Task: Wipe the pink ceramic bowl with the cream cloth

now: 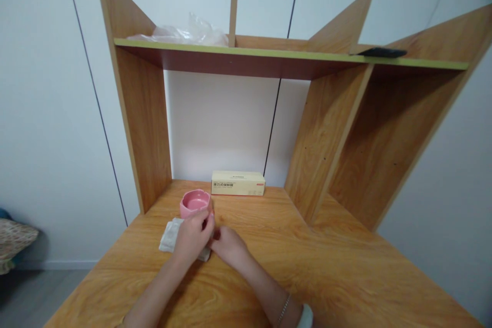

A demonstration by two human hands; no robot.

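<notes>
A pink bowl (195,202) sits on the wooden desk (346,277), just beyond my hands. Under my hands lies a folded white cloth (170,234). My left hand (192,236) rests on the cloth with its fingers curled and pinched near the bowl's rim. My right hand (228,245) is closed right beside it, fingertips meeting the left hand's at the cloth's right end. What the fingers pinch is hidden, and it may be the cloth.
A long beige box (238,183) lies against the back wall behind the bowl. The desk's wooden hutch has an upper shelf (269,54) with a clear plastic bag (188,33) at left and a dark flat object (382,52) at right. A side compartment (384,138) opens on the right.
</notes>
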